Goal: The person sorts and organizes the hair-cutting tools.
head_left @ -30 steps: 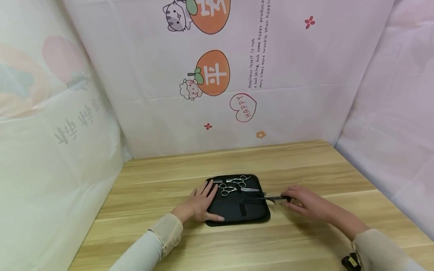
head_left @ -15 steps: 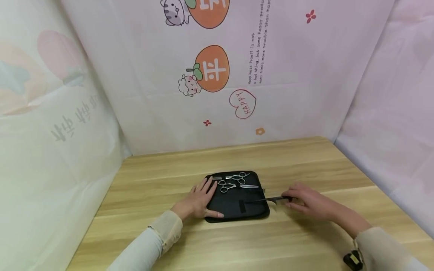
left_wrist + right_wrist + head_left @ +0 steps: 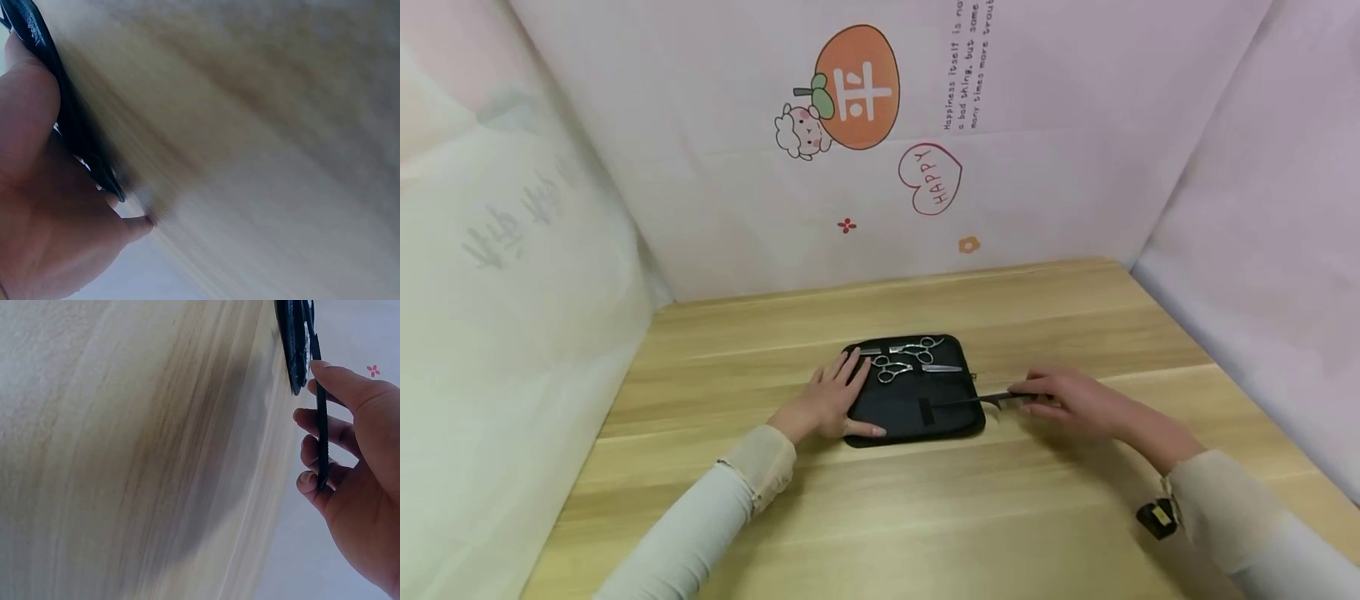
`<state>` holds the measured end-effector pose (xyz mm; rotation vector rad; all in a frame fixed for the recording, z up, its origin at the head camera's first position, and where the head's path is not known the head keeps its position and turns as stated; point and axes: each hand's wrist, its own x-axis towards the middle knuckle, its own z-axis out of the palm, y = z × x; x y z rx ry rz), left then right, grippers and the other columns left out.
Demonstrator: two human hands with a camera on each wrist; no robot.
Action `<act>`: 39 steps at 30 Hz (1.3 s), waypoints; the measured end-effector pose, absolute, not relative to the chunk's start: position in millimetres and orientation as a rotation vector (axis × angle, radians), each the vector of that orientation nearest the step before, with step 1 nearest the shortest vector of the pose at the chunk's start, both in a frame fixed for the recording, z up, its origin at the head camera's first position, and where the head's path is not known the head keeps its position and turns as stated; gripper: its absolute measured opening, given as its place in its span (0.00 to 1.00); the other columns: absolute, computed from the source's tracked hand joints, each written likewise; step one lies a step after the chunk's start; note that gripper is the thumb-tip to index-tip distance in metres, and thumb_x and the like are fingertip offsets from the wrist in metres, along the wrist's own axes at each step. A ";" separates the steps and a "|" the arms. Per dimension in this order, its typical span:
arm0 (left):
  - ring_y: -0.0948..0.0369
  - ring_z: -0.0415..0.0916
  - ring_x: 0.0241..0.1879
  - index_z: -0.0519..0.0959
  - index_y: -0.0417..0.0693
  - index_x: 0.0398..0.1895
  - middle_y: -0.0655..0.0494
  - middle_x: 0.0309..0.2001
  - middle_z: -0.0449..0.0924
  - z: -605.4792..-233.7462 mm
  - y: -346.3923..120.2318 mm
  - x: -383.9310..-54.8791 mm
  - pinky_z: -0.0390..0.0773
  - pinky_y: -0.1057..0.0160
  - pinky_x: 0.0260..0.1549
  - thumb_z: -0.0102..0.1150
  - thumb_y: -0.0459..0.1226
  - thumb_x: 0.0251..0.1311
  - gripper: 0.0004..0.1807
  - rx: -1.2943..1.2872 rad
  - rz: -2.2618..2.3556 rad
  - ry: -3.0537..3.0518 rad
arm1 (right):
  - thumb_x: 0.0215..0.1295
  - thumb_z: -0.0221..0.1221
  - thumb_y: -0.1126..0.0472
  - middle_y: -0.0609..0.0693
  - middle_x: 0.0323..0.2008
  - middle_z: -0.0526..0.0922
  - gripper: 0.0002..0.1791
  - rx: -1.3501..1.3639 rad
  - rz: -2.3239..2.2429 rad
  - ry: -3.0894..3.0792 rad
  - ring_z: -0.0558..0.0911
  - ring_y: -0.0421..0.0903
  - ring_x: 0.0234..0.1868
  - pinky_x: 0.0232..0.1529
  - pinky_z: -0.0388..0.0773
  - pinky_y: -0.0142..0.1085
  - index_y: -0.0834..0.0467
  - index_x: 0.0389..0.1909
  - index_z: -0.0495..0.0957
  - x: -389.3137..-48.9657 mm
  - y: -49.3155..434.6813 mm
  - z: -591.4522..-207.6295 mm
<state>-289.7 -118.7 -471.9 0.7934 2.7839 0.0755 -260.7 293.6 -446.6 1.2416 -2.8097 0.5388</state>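
A black zip case [image 3: 891, 417] lies spread on the table in the head view, with two pairs of silver scissors [image 3: 891, 367] tucked under its straps. My left hand [image 3: 826, 406] rests on the case's left side, fingers spread and thumb near the front edge. Between thumb and fingers my right hand [image 3: 1071, 404] pinches a slim black comb [image 3: 996, 399] by its right end. The comb's thin end reaches left over the case toward a short black strap [image 3: 927, 411]. In the right wrist view the comb [image 3: 322, 425] stands along the fingertips, its far end overlapping the case [image 3: 294, 350].
The wood-grain table [image 3: 865, 508] ends at a printed white cloth [image 3: 737, 208] behind. More cloth hangs on the left and right sides. A small black device [image 3: 1157, 518] hangs at the right wrist.
The head view has tilted down, so the case and both hands appear higher in it. The comb's thin end has moved slightly left over the case, close to the strap. My left hand stays on the case.
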 end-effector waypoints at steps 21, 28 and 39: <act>0.46 0.28 0.81 0.36 0.49 0.84 0.45 0.83 0.26 -465.9 -117.0 -292.5 0.43 0.37 0.75 0.53 0.75 0.58 0.65 0.760 0.048 2.748 | 0.69 0.66 0.62 0.42 0.36 0.78 0.18 1.270 0.485 -2.834 0.70 0.34 0.30 0.32 0.70 0.31 0.61 0.58 0.84 -269.4 291.9 -437.6; 0.46 0.28 0.81 0.36 0.49 0.84 0.44 0.83 0.27 -467.9 -116.2 -290.8 0.44 0.37 0.75 0.52 0.75 0.57 0.65 0.750 0.038 2.744 | 0.69 0.66 0.62 0.45 0.35 0.78 0.17 1.280 0.454 -2.821 0.72 0.38 0.29 0.32 0.69 0.32 0.61 0.57 0.85 -269.0 290.5 -440.8; 0.46 0.27 0.81 0.35 0.48 0.84 0.44 0.83 0.25 -472.0 -116.3 -291.8 0.43 0.37 0.75 0.53 0.75 0.57 0.66 0.753 0.035 2.741 | 0.67 0.67 0.64 0.45 0.35 0.77 0.18 1.222 0.462 -2.843 0.70 0.36 0.29 0.31 0.70 0.32 0.60 0.57 0.85 -268.3 287.5 -443.8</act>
